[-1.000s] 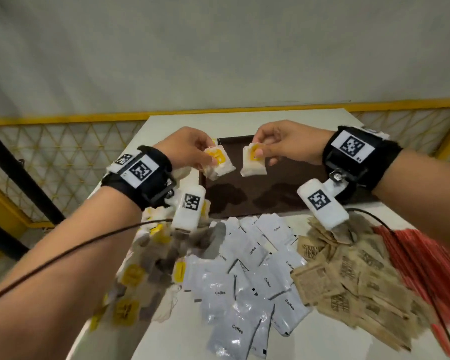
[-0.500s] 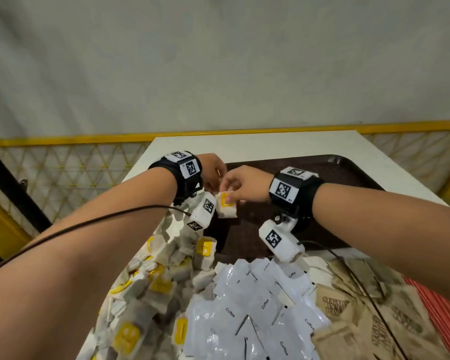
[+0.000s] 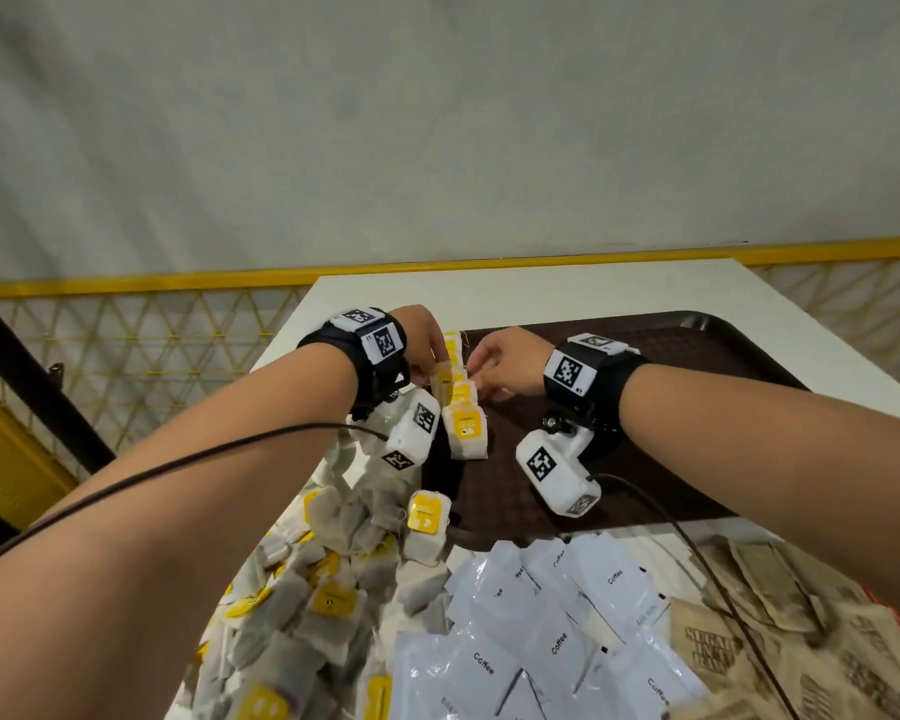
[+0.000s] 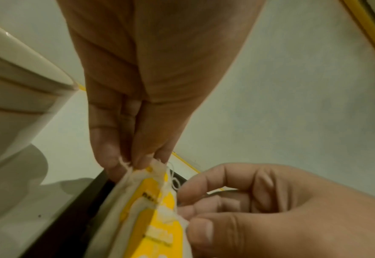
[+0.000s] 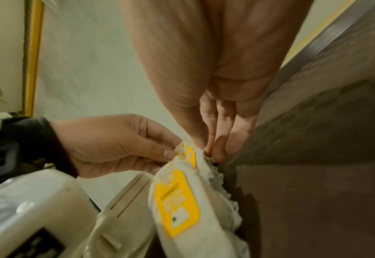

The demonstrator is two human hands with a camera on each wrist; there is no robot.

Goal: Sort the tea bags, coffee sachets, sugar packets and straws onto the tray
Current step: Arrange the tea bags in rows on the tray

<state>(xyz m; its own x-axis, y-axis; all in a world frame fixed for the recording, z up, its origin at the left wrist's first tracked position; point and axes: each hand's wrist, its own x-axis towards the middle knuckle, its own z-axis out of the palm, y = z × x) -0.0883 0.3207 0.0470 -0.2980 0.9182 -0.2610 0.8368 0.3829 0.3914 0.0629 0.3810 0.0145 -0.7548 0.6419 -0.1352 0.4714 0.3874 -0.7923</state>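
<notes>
Head view — your left hand (image 3: 427, 337) and right hand (image 3: 505, 363) both pinch tea bags (image 3: 455, 387) over the tray (image 3: 697, 350).

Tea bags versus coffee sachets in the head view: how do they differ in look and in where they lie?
The tea bags are greyish paper pouches with yellow tags; the coffee sachets are glossy white, printed "Coffee". The tea bags are heaped at the table's left side, the coffee sachets lie beside them nearer the middle. Some tea bags already sit in a row on the brown tray, with both hands at them; no coffee sachet is there. Both piles lie loose and overlapping.
</notes>
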